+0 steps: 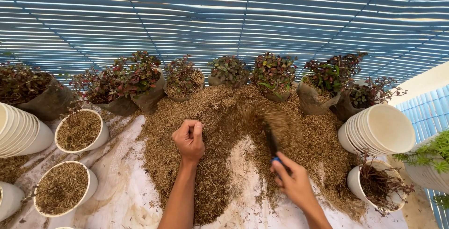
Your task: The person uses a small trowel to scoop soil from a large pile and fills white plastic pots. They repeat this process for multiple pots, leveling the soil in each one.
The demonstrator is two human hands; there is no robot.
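- Husk heap (224, 130): loose brown husk-like potting mix spread wide across the middle of a white sheet (126, 196) on the ground, running up to the far edge of the sheet where the plants stand.
- Left hand (189, 139): closed into a fist, knuckles up, resting on the heap near its middle. Whether any mix is inside the fist, I cannot tell.
- Right hand (294, 182): grip closed around the blue handle of a small dark trowel (272, 144), toward the near right side of the heap. Blade points away from the person and carries a blurred clump of mix.
- Bagged plants (273, 74): a row of red-and-green leafy plants in grey-brown grow bags along the far edge of the sheet, from the far left corner to the far right, touching or just behind the heap.
- Filled pots (79, 130): two white pots near the left edge of the sheet, both filled with mix, one behind the other; part of a third white pot shows at the near left corner.
- Left pot stack (21, 133): empty white pots nested together, lying on their side at the left edge, just beside the filled pots.
- Right pot stack (379, 130): another nested stack of white pots on its side at the right edge.
- Twiggy pot (376, 184): white pot just below the right stack, holding a sparse reddish plant.
- Green plant (432, 156): feathery, in a pale pot, off the sheet at far right.
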